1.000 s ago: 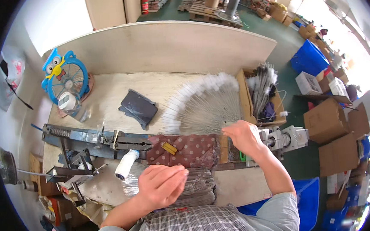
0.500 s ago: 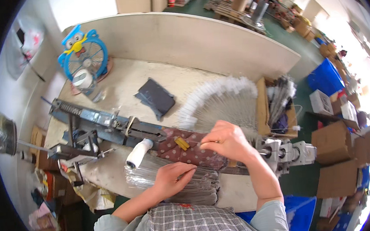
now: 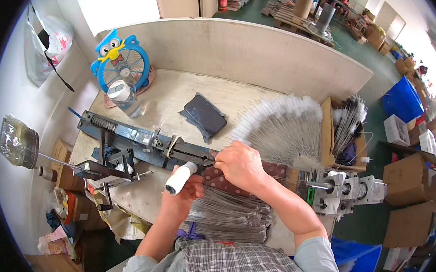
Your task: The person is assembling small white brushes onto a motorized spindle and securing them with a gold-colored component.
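My right hand [image 3: 240,166] is closed, its fingertips pinched at the near right end of a long dark metal clamping fixture [image 3: 142,141]. What it pinches is too small or hidden to make out. Partly behind a white-wrapped handle [image 3: 179,180], my left hand [image 3: 184,193] shows curled fingers at the handle's right side. Whether they grip the handle or something else is hidden. Below both hands lies a thick bundle of thin twisted wires [image 3: 233,216], next to a brown dotted cloth [image 3: 276,171]. White-tufted wire brushes [image 3: 278,126] fan out beyond my right hand.
A dark phone-like slab [image 3: 204,115] rests on the table behind the fixture. Further left stand a blue cartoon fan [image 3: 123,67] and a clear bottle [image 3: 124,97]. To the right are a cardboard box of brushes [image 3: 326,136] and a silver shaft mechanism [image 3: 348,187]. A low panel [image 3: 252,42] borders the back.
My right hand has moved left and down onto the fixture's end, covering the yellow piece. My left hand has gone from above the wire bundle to the white handle. The view has shifted.
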### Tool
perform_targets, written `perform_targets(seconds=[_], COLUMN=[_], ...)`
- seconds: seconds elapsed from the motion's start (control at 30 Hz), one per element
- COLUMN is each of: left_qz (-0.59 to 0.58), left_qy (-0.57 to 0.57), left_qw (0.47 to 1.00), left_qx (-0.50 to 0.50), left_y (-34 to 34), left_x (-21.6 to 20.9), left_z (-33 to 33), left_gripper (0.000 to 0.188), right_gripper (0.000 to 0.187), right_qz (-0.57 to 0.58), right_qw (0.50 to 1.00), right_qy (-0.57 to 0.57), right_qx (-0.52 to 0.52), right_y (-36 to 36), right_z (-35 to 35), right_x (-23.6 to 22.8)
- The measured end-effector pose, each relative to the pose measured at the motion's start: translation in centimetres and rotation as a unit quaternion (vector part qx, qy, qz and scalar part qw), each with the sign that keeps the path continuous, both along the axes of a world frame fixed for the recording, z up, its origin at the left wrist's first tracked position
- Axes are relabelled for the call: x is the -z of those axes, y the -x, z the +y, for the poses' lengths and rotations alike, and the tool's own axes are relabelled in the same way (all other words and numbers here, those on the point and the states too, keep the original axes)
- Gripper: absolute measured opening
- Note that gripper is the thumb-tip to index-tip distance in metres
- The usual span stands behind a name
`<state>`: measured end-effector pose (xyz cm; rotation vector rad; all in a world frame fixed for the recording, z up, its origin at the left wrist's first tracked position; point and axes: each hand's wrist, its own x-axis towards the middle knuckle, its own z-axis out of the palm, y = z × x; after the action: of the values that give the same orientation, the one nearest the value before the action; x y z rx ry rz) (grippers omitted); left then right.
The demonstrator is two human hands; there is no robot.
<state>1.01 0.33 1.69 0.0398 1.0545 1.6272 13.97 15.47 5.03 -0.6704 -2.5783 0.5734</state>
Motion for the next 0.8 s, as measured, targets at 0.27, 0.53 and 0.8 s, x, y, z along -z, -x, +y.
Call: perform_targets(seconds=[0.27,0.53,0.8], left_qz=[0.495,0.268,0.369], left_qy=[0.174,-0.049,0.033], left_qw=[0.824,0.958,0.919], left_qx=[0.213,0.09,0.133], left_y=[-0.4,-3.0,-3.7], left_x=[2.3,4.5,3.9], left_z=[2.5,2.9,3.2], left_gripper=[0.053,0.043,0.018], right_gripper=[0.009,0.012,0.018], right_qz=[-0.033,0.093,0.026], right_qw=[0.999,0.993,0.998], right_qy=[0.013,-0.071,0.034], right_qx=[0.009,0.021,-0.041], right_y=[0.2,-3.0,-6.0], right_z=[0.1,-0.9,-3.4], right_x=[-1.0,-2.2,3.7])
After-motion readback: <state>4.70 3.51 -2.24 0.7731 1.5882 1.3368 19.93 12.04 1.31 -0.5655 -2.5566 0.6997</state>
